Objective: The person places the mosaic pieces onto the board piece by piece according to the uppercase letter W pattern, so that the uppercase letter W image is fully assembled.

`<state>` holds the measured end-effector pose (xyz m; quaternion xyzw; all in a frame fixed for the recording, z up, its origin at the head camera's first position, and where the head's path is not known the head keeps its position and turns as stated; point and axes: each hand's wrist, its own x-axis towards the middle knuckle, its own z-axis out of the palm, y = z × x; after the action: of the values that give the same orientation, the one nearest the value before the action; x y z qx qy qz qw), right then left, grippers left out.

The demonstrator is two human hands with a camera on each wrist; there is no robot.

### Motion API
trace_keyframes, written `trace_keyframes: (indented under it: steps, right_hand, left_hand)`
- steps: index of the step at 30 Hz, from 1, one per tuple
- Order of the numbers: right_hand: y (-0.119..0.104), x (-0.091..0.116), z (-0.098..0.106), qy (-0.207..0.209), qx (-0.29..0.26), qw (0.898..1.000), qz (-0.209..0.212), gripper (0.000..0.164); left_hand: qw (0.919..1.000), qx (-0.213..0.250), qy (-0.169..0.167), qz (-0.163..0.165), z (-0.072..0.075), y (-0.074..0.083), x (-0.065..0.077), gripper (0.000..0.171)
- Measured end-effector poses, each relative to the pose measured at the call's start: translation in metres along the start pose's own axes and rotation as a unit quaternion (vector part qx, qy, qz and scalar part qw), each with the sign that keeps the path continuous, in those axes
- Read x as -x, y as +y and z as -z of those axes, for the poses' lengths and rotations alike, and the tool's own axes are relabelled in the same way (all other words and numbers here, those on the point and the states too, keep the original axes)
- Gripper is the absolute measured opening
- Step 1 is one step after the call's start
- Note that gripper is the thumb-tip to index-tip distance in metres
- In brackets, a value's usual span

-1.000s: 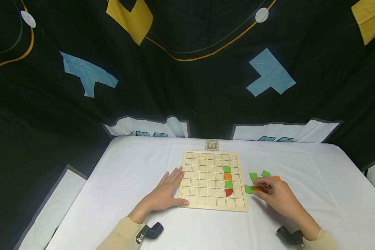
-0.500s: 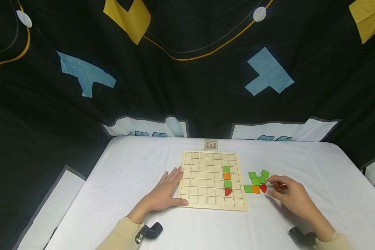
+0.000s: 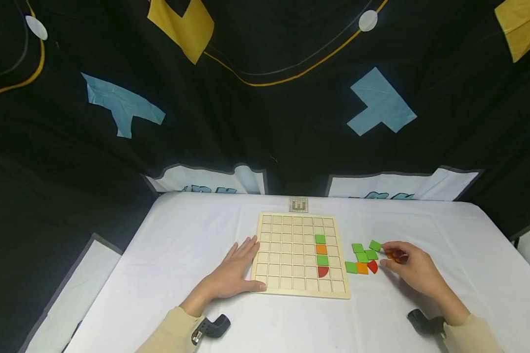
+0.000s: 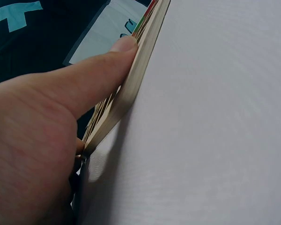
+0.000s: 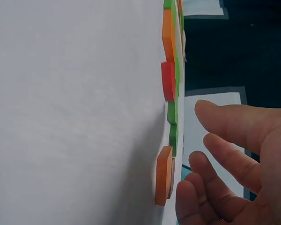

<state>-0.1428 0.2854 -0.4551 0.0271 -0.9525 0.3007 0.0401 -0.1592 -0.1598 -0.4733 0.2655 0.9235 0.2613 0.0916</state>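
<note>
A pale wooden grid board (image 3: pixel 287 274) lies on the white-covered table. My left hand (image 3: pixel 231 272) rests at its left edge with fingers spread, the thumb on the near corner. In one column sit a green tile (image 3: pixel 320 239), an orange tile (image 3: pixel 321 249), another green tile (image 3: pixel 322 260) and a red quarter-round tile (image 3: pixel 323 271). My right hand (image 3: pixel 415 268) hovers at the right end of the loose tiles, thumb and fingers apart. In the right wrist view, an orange tile (image 5: pixel 164 178) lies near those fingers, nothing visibly held; the head view partly hides it.
Loose tiles lie right of the board: several green ones (image 3: pixel 357 248), an orange one (image 3: pixel 362 268) and a red quarter-round (image 3: pixel 373 266). Behind the board is a small card with a grid pattern (image 3: pixel 298 204). A black curtain (image 3: pixel 291 132) hangs beyond the table.
My right hand has moved right, off the middle of the loose tiles, uncovering an orange and a red one. My left hand and the tiles on the board stay as they were.
</note>
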Motion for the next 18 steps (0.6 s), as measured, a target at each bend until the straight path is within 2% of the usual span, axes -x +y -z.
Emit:
trace_keyframes:
  steps: [6, 14, 18]
  right_hand:
    - [0.003, -0.009, 0.0, -0.004, 0.008, 1.0, -0.021, 0.042]
    - [0.004, -0.019, -0.001, -0.011, 0.023, 1.0, -0.009, 0.042]
    - [0.004, -0.024, -0.001, -0.026, 0.025, 0.999, -0.018, 0.043]
  left_hand:
    - [1.0, -0.002, 0.0, 0.001, -0.001, 0.0, -0.001, 0.109]
    - [1.0, 0.001, 0.0, -0.001, -0.001, -0.001, 0.0, 0.109]
    - [1.0, -0.001, 0.0, -0.002, -0.001, -0.001, 0.0, 0.109]
